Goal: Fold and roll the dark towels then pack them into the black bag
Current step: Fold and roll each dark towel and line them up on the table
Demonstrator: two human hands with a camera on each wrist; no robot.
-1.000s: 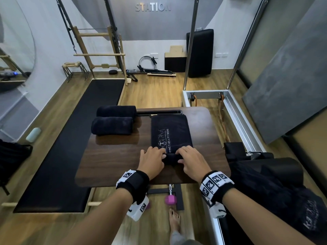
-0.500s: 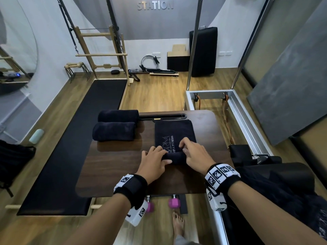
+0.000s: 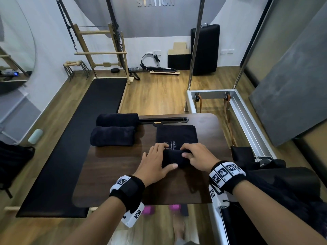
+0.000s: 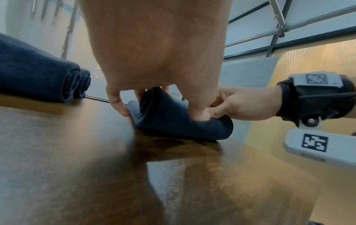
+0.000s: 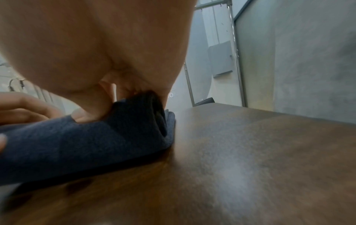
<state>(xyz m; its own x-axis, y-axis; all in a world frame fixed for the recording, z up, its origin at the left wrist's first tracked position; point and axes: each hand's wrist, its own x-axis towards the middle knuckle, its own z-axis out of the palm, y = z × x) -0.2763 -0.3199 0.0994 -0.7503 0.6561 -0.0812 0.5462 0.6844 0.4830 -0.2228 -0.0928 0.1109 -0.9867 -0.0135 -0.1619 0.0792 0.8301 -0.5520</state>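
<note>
**A:** Where is the towel in hand, and how are the hands set on it?

**B:** The folded dark towel (image 3: 177, 137) lies on the right half of the worktop (image 3: 113, 174), its near end already wound into a short roll. The left hand (image 3: 154, 162) curls over the roll's left end, thumb tucked against the near side. The right hand (image 3: 198, 157) curls over the right end, its fingers (image 5: 90, 109) bent round the cloth. Both are holding the roll, neither spread wide.

**A:** How should it handle?

**B:** By the look of it, soft, light terry with some spring. It gives under the thumbs in the left wrist view, and the spiral at the right end looks loose. I'd judge it apt to slacken or skew if one end runs ahead.

**A:** So where to grip?

**B:** At both ends of the roll, as now, with fingers over the top pressing down and away toward the flat far part.

**A:** And the rest?

**B:** Two finished rolled towels (image 3: 113, 136) lie side by side at the far left. A black bag (image 3: 12, 160), probably the one meant, sits on the floor far off to the left.
</note>
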